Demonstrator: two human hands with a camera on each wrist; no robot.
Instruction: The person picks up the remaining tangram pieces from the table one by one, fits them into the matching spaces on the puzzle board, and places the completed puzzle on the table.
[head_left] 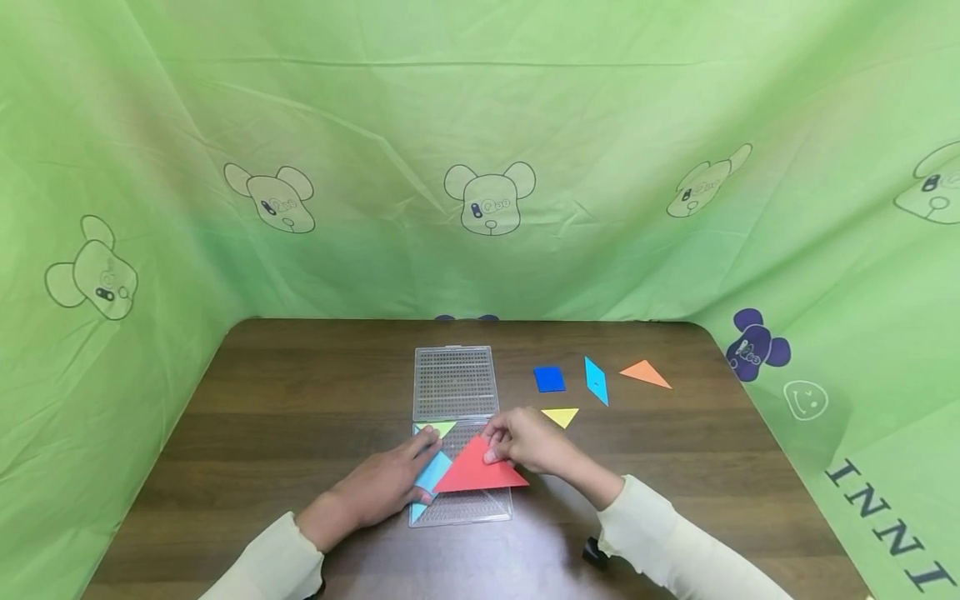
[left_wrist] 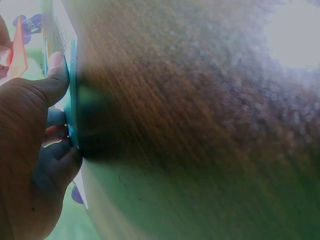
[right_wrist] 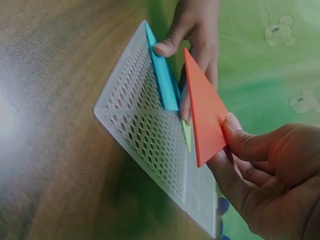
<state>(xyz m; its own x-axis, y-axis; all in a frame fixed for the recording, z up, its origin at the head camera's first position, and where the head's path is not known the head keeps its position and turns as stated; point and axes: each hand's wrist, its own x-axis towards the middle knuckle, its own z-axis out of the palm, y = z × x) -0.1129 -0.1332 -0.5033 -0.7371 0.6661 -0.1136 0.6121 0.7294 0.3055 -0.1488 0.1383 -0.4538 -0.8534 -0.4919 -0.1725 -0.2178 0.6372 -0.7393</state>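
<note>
My right hand [head_left: 534, 442] pinches a large red triangle tile [head_left: 474, 471] between thumb and fingers near one edge. In the right wrist view the triangle [right_wrist: 204, 117] is held tilted over the clear plastic case [head_left: 483, 510], which lies opened flat. My left hand [head_left: 382, 485] rests at the left side of the near half, its thumb and fingers touching a large light-blue triangle tile [head_left: 432, 475]. Part of that tile is hidden under the hand. A small yellow-green triangle tile [head_left: 444, 427] lies in the upper left corner of the same half, beside the left fingertips.
The case's far half [head_left: 454, 385], a perforated grid, lies behind. Right of it on the wooden table [head_left: 300, 400] are a dark-blue square [head_left: 549, 379], a blue parallelogram [head_left: 596, 382], an orange triangle [head_left: 647, 374] and a yellow triangle [head_left: 562, 416]. Green cloth [head_left: 375, 275] hangs around the table.
</note>
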